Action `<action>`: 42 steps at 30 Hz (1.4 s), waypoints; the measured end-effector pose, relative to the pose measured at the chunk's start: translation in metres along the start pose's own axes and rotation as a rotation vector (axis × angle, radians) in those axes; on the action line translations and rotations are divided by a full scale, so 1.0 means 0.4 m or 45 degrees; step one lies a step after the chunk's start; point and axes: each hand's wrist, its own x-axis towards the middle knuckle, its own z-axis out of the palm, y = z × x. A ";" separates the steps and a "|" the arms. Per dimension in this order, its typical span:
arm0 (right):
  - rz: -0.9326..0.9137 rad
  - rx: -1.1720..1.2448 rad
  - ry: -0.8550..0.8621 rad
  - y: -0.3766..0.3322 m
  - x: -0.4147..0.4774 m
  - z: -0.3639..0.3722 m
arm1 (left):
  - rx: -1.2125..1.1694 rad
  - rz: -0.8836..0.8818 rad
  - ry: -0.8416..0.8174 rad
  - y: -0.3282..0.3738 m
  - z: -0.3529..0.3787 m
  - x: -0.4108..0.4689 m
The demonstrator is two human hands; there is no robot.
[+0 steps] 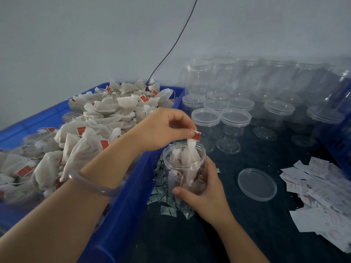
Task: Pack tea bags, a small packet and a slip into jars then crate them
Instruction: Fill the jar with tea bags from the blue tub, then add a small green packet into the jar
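Left hand (167,128): pinching tea bag (190,148) by its tag, hanging it partway into the mouth.
Right hand (209,190): wrapped round jar (182,164), steadying it.
Lid (257,184): off, at jar's 3 o'clock, leaving mouth free.

- The left hand (163,128) pinches a tea bag (191,149) by its red tag, so that it hangs into the mouth of a clear jar (185,168).
- The right hand (207,194) grips the jar low on its side.
- On the left, a blue crate (133,186) is heaped with tea bags (95,126).
- Small packets (161,179) lie beside the crate.
- On the right of the bench (247,234) lie a loose lid (257,184) and paper slips (322,196).
- Empty jars (235,118) stand at the far side.
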 end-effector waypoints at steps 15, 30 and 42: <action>-0.003 0.043 0.008 -0.004 -0.002 -0.001 | 0.527 -0.051 -0.336 -0.015 0.010 -0.003; 0.007 -0.039 0.392 -0.058 -0.067 -0.179 | 0.123 0.010 0.164 -0.032 0.035 0.012; 0.143 -0.121 0.356 -0.005 -0.140 -0.212 | 0.787 -0.454 -0.339 -0.046 0.317 0.103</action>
